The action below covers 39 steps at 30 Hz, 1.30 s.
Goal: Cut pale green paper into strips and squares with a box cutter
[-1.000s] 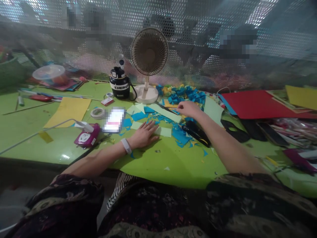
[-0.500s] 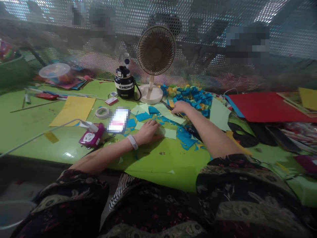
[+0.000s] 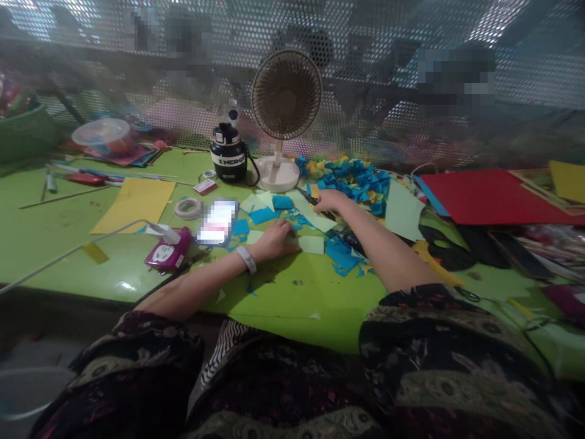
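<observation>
My left hand (image 3: 274, 241) lies flat on the green tabletop (image 3: 292, 299), fingertips beside a small pale green paper piece (image 3: 311, 245). My right hand (image 3: 329, 200) rests on a long pale green paper strip (image 3: 315, 218) and seems to grip a dark cutting tool (image 3: 309, 196), mostly hidden by the fingers. Blue paper scraps (image 3: 342, 255) are strewn around both hands. Black scissors (image 3: 351, 241) lie partly hidden under my right forearm.
A heap of blue and yellow paper pieces (image 3: 356, 180) lies behind the hands, near a desk fan (image 3: 286, 97) and a black bottle (image 3: 227, 155). A blurred phone (image 3: 218, 222), tape roll (image 3: 187, 208), pink socket (image 3: 169, 249), yellow sheet (image 3: 132, 204) and red card (image 3: 484, 196) surround them.
My right hand has moved left along the pale green strip, and my right forearm and sleeve have come further into view. The view has shifted slightly.
</observation>
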{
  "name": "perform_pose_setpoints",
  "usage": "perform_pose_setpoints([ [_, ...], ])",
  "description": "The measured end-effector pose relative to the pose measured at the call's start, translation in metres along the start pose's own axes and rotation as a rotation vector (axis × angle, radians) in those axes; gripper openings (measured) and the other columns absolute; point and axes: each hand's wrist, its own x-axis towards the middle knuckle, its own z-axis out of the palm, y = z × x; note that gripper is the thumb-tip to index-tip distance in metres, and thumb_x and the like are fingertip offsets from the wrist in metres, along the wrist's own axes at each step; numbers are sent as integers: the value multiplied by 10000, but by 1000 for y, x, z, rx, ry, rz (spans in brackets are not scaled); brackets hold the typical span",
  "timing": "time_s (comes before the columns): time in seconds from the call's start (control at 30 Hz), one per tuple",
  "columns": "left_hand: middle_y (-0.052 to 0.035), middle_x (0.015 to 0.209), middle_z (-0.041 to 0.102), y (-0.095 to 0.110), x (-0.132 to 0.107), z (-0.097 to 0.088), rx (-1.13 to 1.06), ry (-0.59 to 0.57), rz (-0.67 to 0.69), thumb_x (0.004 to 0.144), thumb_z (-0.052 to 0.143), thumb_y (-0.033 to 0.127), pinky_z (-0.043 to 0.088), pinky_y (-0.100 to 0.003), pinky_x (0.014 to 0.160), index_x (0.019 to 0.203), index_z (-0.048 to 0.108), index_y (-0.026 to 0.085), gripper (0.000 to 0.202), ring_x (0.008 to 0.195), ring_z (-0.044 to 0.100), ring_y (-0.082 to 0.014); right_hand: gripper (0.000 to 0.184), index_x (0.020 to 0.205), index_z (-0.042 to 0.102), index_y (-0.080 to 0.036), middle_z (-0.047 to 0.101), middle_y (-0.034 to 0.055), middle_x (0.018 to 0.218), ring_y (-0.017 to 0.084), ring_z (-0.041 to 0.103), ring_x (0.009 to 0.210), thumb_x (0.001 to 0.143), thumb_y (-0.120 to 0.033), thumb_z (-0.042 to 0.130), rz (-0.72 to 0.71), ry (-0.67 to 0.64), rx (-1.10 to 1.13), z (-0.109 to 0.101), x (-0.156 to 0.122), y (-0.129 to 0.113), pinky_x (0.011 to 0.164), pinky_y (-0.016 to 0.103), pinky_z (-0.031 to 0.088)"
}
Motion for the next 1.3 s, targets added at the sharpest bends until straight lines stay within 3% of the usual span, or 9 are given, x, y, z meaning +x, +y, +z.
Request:
perform_pose_setpoints([
  [0.23, -119, 1120, 649, 2, -2, 1, -75, 16, 1, 818, 820, 405, 523, -487, 969, 1036, 565, 202, 392, 1079, 620, -311, 556, 1320, 584, -88, 675, 250, 1289, 360, 646, 1131, 821, -293, 717, 106, 94, 17, -4, -15, -8, 846, 384, 515],
  [0.37, -126, 1162, 656, 0, -2, 3, -83, 4, 27, 834, 791, 393, 518, -482, 997, 1157, 564, 197, 441, 1119, 627, -305, 490, 1293, 551, -94, 687, 238, 1256, 329, 646, 1069, 871, -302, 689, 138, 191, 97, -20, -32, -10, 832, 364, 488],
  [0.5, -136, 1212, 645, -2, -2, 1, -88, -21, 39, 849, 769, 369, 525, -476, 1009, 1245, 579, 190, 475, 1155, 625, -300, 446, 1268, 550, -110, 702, 195, 1215, 306, 648, 1053, 931, -397, 603, 118, 267, 217, -25, -67, -5, 818, 343, 480],
  [0.57, -135, 1213, 644, -3, -3, -1, -85, -32, 39, 858, 765, 373, 533, -477, 999, 1256, 593, 192, 471, 1145, 631, -296, 419, 1268, 566, -139, 722, 158, 1186, 288, 671, 1010, 907, -349, 597, 125, 263, 272, -14, -94, 3, 808, 333, 498],
  [0.67, -133, 1227, 650, -4, -2, -3, -71, -27, 29, 833, 793, 371, 532, -483, 1011, 1261, 616, 196, 495, 1161, 628, -300, 450, 1279, 596, -191, 754, 117, 1134, 288, 708, 950, 843, -300, 608, 144, 250, 526, 19, -143, 16, 811, 365, 538],
  [0.77, -131, 1241, 655, -2, 0, -5, -62, -26, 26, 807, 810, 346, 521, -471, 1039, 1254, 643, 191, 502, 1222, 603, -306, 396, 1189, 645, -227, 763, 103, 1159, 302, 721, 1028, 809, -337, 622, 102, 285, 682, 53, -190, 27, 891, 409, 559],
  [0.87, -129, 1231, 652, -1, 0, -7, -68, -28, 42, 808, 811, 339, 502, -466, 1067, 1260, 667, 182, 499, 1236, 593, -305, 366, 1134, 671, -238, 772, 102, 1152, 314, 732, 1034, 803, -387, 623, 84, 279, 699, 76, -222, 32, 919, 446, 572],
  [1.1, -118, 1222, 632, -2, -2, -9, -106, -10, 48, 814, 813, 297, 490, -471, 1085, 1204, 694, 196, 420, 1208, 594, -289, 325, 1087, 707, -244, 784, 106, 1127, 310, 748, 1026, 794, -369, 641, 98, 336, 652, 96, -233, 41, 931, 470, 590],
  [1.3, -111, 1232, 666, 2, -3, -13, -131, -15, 48, 831, 781, 284, 506, -492, 1058, 1207, 654, 207, 404, 1243, 587, -296, 354, 1130, 720, -251, 778, 107, 1169, 322, 741, 1062, 809, -378, 640, 97, 344, 616, 98, -232, 43, 951, 480, 585],
])
